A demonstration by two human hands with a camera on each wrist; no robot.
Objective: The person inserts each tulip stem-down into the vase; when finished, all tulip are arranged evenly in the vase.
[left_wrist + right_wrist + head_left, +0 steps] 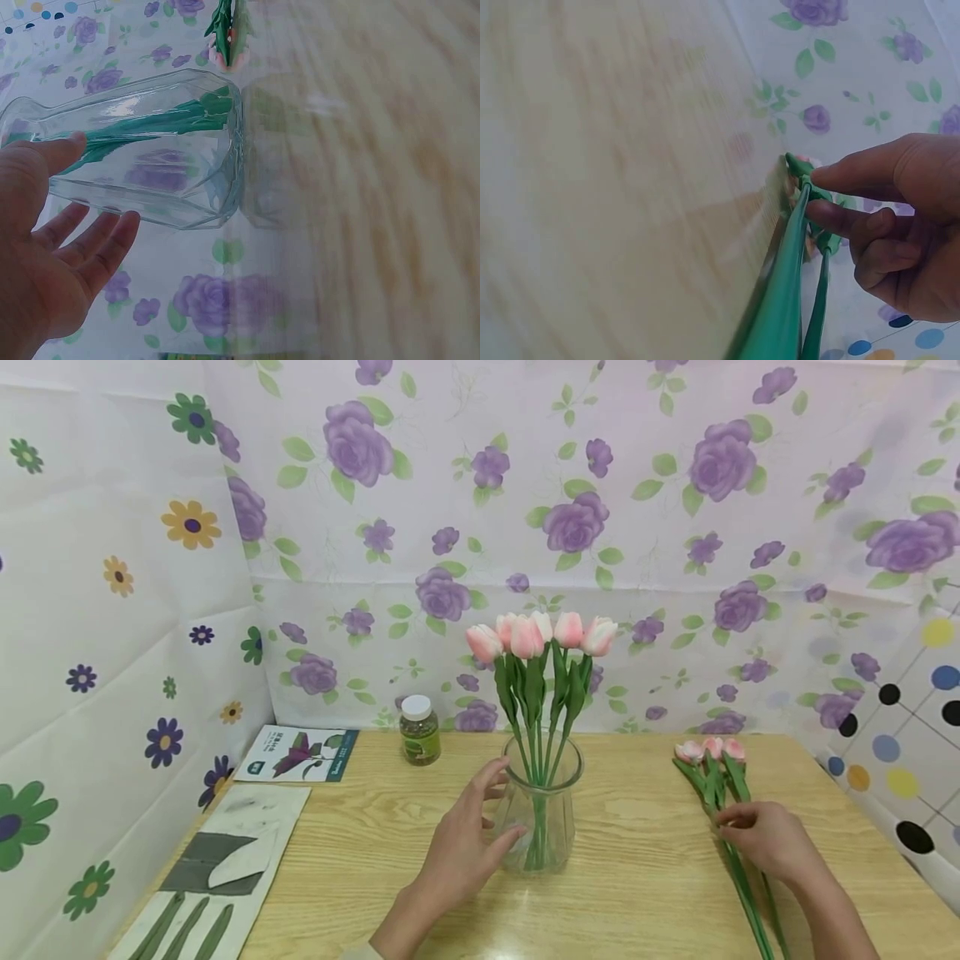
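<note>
A clear glass vase (pixel 566 827) stands on the table, holding several pink-and-white tulips (pixel 527 637) with green stems and leaves. My left hand (pixel 468 839) is spread around the vase's left side, thumb in front and fingers apart; contact with the glass is unclear. In the left wrist view the vase (pixel 165 169) appears sideways beside the left hand (pixel 56 247). On the right, a few more tulips (pixel 712 750) lie on the table, heads toward the back. My right hand (pixel 768 839) pinches one of their stems (pixel 799 217) between thumb and finger, other fingers curled.
Behind the vase to the left stands a small jar (pixel 420 739) with a white lid. A printed booklet (pixel 300 753) and a pale sheet (pixel 225 868) with grey and green shapes lie along the table's left side. Flower-patterned cloth (pixel 450 527) hangs behind the wooden table (pixel 637 877).
</note>
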